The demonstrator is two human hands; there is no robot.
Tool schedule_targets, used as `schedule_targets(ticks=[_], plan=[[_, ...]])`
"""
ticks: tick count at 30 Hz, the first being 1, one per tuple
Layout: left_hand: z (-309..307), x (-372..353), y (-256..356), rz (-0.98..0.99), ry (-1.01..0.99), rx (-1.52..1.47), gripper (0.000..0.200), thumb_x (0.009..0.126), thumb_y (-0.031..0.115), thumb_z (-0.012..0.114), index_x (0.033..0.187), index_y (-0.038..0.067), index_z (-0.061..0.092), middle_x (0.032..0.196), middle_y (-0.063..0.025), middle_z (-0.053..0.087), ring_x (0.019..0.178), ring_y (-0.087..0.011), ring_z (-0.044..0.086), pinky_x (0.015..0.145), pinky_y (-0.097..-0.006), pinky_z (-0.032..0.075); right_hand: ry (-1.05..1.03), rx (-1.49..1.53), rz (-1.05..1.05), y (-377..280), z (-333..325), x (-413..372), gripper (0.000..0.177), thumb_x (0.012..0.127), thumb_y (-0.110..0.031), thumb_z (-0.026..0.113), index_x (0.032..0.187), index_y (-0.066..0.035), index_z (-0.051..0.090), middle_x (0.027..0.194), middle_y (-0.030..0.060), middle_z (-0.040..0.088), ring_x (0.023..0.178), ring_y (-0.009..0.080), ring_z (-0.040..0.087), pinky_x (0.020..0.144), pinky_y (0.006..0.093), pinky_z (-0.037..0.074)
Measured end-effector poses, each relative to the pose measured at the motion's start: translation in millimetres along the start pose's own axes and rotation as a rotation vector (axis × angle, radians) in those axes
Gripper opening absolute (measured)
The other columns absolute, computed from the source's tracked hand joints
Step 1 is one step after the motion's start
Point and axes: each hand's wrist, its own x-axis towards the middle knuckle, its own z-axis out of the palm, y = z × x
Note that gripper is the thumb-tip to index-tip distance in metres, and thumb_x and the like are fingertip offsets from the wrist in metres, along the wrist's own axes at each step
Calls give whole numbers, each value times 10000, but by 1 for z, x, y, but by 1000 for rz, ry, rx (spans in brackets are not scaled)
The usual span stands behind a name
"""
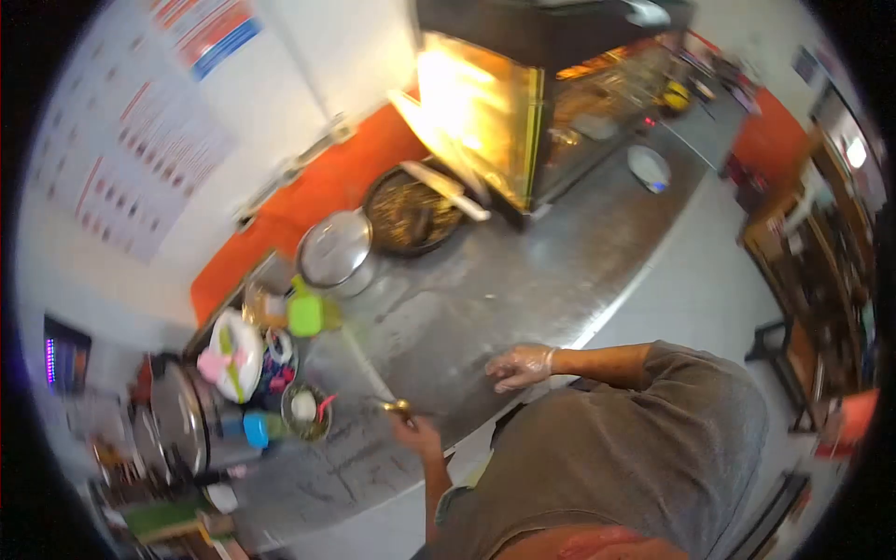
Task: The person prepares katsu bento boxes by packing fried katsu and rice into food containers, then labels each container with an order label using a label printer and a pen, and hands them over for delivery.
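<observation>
My left hand [417, 437] is closed round the handle of a long knife [370, 366] with a brass-coloured guard. Its pale blade points away over the metal counter [439, 317], toward a bright green plastic container [306, 314]. My right hand [521, 368], in a clear plastic glove, hovers near the counter's front edge. The fingers are loosely bent and somewhat blurred, and I see nothing in them. Left of the knife sits a bowl [306, 411] with a white item and a pink utensil in it.
A lidded pot [336, 248] and a dark pan of food [411, 213] stand along the wall. Behind them glows a glass display cabinet [481, 121]. A large metal pot [179, 415] is at left, beside a white plate [237, 355]. An oval dish [648, 168] lies far right.
</observation>
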Motion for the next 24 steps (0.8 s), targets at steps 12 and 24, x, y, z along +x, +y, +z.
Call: schedule_targets(ticks=[12,24], plan=[[394,-192,262,-143,-1194,-600,198,887,139,580,950,-39,640,806,-52,664,685,-69,548,579,-194,403,1266,488,60,92,-93,-338,196,866,-66,557,1030,38,589,843,71,631,700,106,570,634,270,481],[623,-87,396,1066,-791,8,431,769,357,667,1165,197,610,1405,-143,344,1305,-376,274,1041,-512,231,1897,1070,167,242,-255,-496,332,902,-252,552,1074,26,494,824,132,608,538,224,612,457,294,489]])
